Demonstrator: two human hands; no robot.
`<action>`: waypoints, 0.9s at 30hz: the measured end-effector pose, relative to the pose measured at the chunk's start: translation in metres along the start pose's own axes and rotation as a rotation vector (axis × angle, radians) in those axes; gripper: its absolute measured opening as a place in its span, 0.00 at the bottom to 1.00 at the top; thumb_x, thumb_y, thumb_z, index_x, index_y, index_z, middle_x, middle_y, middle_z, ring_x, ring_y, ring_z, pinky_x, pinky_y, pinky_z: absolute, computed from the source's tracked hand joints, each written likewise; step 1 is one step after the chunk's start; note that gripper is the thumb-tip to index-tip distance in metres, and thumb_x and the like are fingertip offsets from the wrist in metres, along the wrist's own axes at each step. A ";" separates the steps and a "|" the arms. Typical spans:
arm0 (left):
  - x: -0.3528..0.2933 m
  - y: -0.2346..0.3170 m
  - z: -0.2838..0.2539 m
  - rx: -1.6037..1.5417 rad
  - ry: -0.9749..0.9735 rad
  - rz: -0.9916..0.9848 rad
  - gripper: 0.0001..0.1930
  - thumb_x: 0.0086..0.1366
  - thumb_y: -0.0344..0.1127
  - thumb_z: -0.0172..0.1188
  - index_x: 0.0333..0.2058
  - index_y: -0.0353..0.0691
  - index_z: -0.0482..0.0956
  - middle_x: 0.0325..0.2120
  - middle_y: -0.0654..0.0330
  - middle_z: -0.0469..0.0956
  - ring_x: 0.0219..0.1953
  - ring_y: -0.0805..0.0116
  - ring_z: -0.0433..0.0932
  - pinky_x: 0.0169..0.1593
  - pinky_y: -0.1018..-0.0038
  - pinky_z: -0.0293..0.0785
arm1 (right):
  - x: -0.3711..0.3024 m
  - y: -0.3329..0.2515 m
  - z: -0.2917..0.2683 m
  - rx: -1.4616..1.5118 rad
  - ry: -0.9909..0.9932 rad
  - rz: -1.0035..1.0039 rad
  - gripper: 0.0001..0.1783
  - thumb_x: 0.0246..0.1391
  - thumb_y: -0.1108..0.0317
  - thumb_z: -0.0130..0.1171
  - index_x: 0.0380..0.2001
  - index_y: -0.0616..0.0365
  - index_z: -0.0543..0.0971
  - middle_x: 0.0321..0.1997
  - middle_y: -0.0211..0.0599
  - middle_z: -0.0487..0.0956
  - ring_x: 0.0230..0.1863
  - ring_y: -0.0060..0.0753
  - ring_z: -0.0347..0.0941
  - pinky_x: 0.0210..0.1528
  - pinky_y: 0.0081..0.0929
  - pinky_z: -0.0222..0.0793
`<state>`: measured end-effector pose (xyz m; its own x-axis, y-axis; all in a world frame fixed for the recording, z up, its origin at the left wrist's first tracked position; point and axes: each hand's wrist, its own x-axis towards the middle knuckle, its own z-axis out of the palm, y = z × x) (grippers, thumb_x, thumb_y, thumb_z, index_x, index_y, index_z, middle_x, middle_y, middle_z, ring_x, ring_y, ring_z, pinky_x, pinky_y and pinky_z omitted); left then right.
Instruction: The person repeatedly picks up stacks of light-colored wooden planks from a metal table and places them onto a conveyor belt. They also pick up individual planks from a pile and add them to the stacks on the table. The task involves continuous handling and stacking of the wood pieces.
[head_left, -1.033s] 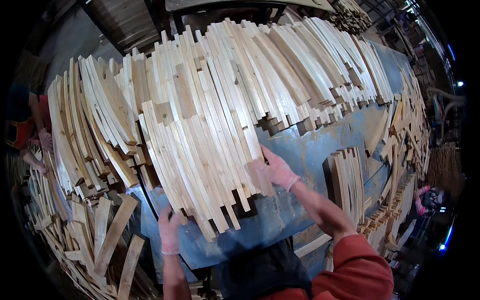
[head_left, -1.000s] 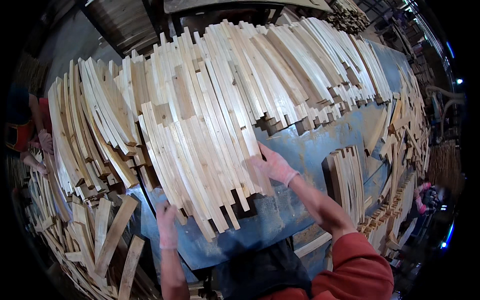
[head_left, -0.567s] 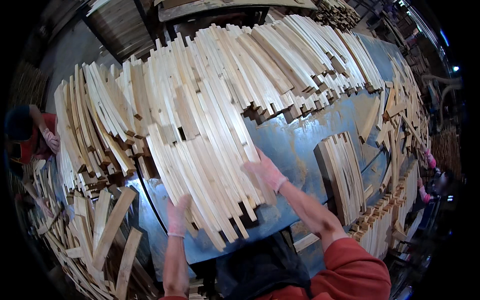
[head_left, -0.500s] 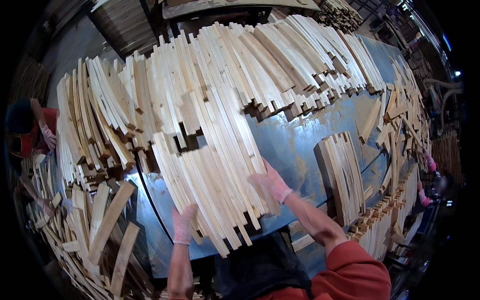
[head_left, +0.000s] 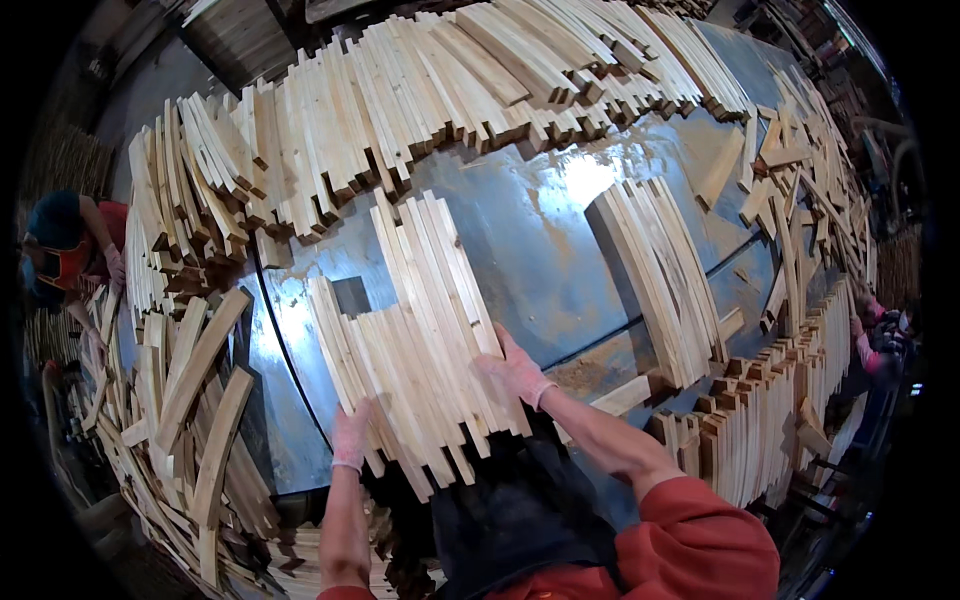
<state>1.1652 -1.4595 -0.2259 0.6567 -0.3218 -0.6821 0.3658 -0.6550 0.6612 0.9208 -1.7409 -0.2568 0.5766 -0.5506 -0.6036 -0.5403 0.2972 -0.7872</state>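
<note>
A flat bundle of pale wooden strips (head_left: 425, 350) lies in front of me, its near ends reaching past the table's front edge. The strips sit side by side with uneven ends, and a few on the right reach farther back. My left hand (head_left: 351, 435), in a pinkish glove, presses against the bundle's left side, its fingers partly hidden. On the right side my gloved right hand (head_left: 515, 375) grips the outer strips, thumb on top. Between them the two hands squeeze the bundle together. Beyond it stretches a long row of similar strips (head_left: 400, 90).
The metal table (head_left: 530, 240) carries sawdust. To the right stands a block of thicker boards (head_left: 655, 280); scrap pieces (head_left: 790, 210) are heaped farther off. Loose boards (head_left: 205, 400) pile up at left. Co-workers' hands (head_left: 115, 270) show at far left and others (head_left: 865, 350) at far right.
The bundle has come toward me, away from the long row, and bare table now shows between them. Both hands have stayed on its sides. My view has shifted as well.
</note>
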 end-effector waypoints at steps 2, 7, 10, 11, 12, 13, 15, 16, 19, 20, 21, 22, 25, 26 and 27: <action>0.006 0.033 0.002 0.292 0.013 -0.010 0.36 0.65 0.49 0.71 0.63 0.29 0.72 0.51 0.46 0.82 0.52 0.55 0.83 0.58 0.64 0.78 | 0.009 -0.003 -0.001 -0.015 -0.002 0.027 0.61 0.54 0.43 0.71 0.80 0.59 0.52 0.73 0.54 0.73 0.72 0.52 0.70 0.72 0.37 0.64; 0.016 0.020 0.004 0.709 0.373 0.061 0.41 0.61 0.57 0.72 0.62 0.28 0.76 0.53 0.38 0.79 0.57 0.44 0.79 0.62 0.57 0.74 | 0.009 -0.002 -0.001 -0.081 0.001 -0.055 0.60 0.53 0.42 0.72 0.79 0.60 0.56 0.72 0.52 0.75 0.70 0.48 0.72 0.71 0.36 0.65; -0.001 0.041 0.033 0.575 0.577 0.326 0.40 0.63 0.57 0.70 0.62 0.29 0.76 0.53 0.38 0.79 0.57 0.44 0.79 0.62 0.57 0.74 | -0.004 -0.004 -0.017 0.131 -0.051 -0.063 0.56 0.55 0.43 0.72 0.77 0.62 0.60 0.66 0.46 0.78 0.64 0.40 0.75 0.68 0.33 0.67; -0.014 0.049 0.047 0.516 0.653 0.450 0.39 0.64 0.57 0.69 0.62 0.29 0.76 0.53 0.38 0.80 0.56 0.45 0.79 0.61 0.57 0.75 | -0.013 -0.007 -0.019 0.230 -0.085 -0.081 0.55 0.56 0.44 0.72 0.77 0.63 0.62 0.64 0.44 0.80 0.62 0.36 0.76 0.67 0.32 0.68; -0.022 0.048 0.061 0.345 0.431 0.501 0.39 0.66 0.55 0.69 0.64 0.29 0.74 0.52 0.39 0.80 0.55 0.46 0.80 0.60 0.58 0.76 | -0.022 -0.009 -0.021 0.269 -0.107 -0.036 0.52 0.58 0.44 0.71 0.75 0.64 0.63 0.62 0.41 0.80 0.59 0.33 0.75 0.65 0.31 0.69; -0.039 0.062 0.083 0.305 0.237 0.501 0.37 0.67 0.53 0.68 0.64 0.30 0.73 0.51 0.40 0.81 0.54 0.47 0.81 0.59 0.59 0.76 | -0.030 -0.010 -0.023 0.310 -0.128 0.013 0.49 0.60 0.45 0.70 0.74 0.64 0.65 0.60 0.38 0.81 0.57 0.30 0.75 0.64 0.29 0.70; -0.081 0.112 0.137 0.359 -0.133 0.426 0.34 0.69 0.47 0.67 0.65 0.30 0.73 0.49 0.42 0.82 0.51 0.51 0.83 0.57 0.61 0.77 | -0.028 0.010 -0.027 0.361 -0.168 0.040 0.41 0.66 0.43 0.65 0.70 0.64 0.70 0.55 0.33 0.80 0.51 0.24 0.73 0.59 0.27 0.71; -0.084 0.125 0.163 0.156 -0.290 0.254 0.32 0.69 0.47 0.67 0.63 0.30 0.74 0.47 0.44 0.83 0.49 0.53 0.83 0.56 0.62 0.78 | -0.033 0.008 -0.027 0.383 -0.198 0.048 0.41 0.67 0.42 0.63 0.69 0.64 0.71 0.55 0.33 0.80 0.52 0.24 0.73 0.59 0.26 0.71; -0.056 0.105 0.216 -0.005 -0.269 0.287 0.23 0.69 0.42 0.65 0.56 0.33 0.77 0.40 0.55 0.83 0.40 0.67 0.81 0.45 0.70 0.78 | -0.058 -0.014 -0.033 0.412 -0.230 0.006 0.41 0.71 0.38 0.57 0.68 0.64 0.72 0.55 0.32 0.81 0.54 0.23 0.73 0.60 0.26 0.71; -0.053 0.109 0.226 0.031 -0.189 0.390 0.20 0.69 0.40 0.65 0.54 0.34 0.78 0.37 0.60 0.82 0.36 0.72 0.80 0.40 0.73 0.77 | -0.060 -0.012 -0.037 0.344 -0.231 -0.009 0.40 0.71 0.38 0.57 0.68 0.64 0.72 0.55 0.32 0.81 0.54 0.23 0.73 0.60 0.27 0.70; -0.051 0.111 0.227 -0.097 -0.366 0.159 0.21 0.67 0.38 0.65 0.55 0.34 0.77 0.36 0.60 0.82 0.35 0.74 0.79 0.37 0.74 0.76 | -0.062 -0.009 -0.042 0.274 -0.233 -0.024 0.40 0.71 0.39 0.57 0.69 0.64 0.71 0.55 0.32 0.81 0.54 0.24 0.73 0.61 0.27 0.70; -0.055 0.108 0.224 -0.085 -0.349 0.163 0.21 0.67 0.37 0.65 0.55 0.34 0.78 0.36 0.60 0.82 0.35 0.74 0.79 0.37 0.74 0.76 | -0.064 -0.007 -0.046 0.201 -0.237 -0.038 0.40 0.72 0.40 0.58 0.69 0.65 0.71 0.55 0.32 0.81 0.54 0.24 0.73 0.61 0.27 0.70; -0.060 0.098 0.203 0.047 -0.227 0.264 0.21 0.68 0.35 0.62 0.58 0.35 0.77 0.35 0.61 0.82 0.34 0.72 0.81 0.37 0.73 0.78 | -0.061 -0.020 -0.053 0.130 -0.167 0.042 0.38 0.70 0.45 0.61 0.71 0.60 0.70 0.55 0.36 0.82 0.53 0.25 0.74 0.60 0.27 0.71; -0.076 0.116 0.187 -0.068 -0.384 0.094 0.23 0.68 0.34 0.61 0.60 0.35 0.74 0.35 0.60 0.82 0.33 0.72 0.81 0.37 0.73 0.79 | -0.056 -0.024 -0.056 0.060 -0.152 0.129 0.36 0.70 0.46 0.61 0.71 0.58 0.70 0.53 0.38 0.83 0.52 0.25 0.74 0.59 0.27 0.71; -0.086 0.120 0.177 -0.155 -0.382 0.120 0.24 0.68 0.33 0.62 0.61 0.35 0.73 0.36 0.59 0.82 0.34 0.71 0.81 0.38 0.73 0.80 | -0.055 -0.030 -0.049 0.104 -0.123 0.059 0.35 0.69 0.46 0.60 0.69 0.57 0.71 0.54 0.43 0.83 0.54 0.31 0.76 0.60 0.31 0.72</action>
<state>1.0362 -1.6311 -0.1436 0.4201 -0.6385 -0.6448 0.4156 -0.4963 0.7622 0.8752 -1.7573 -0.1938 0.6196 -0.4322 -0.6552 -0.5127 0.4092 -0.7548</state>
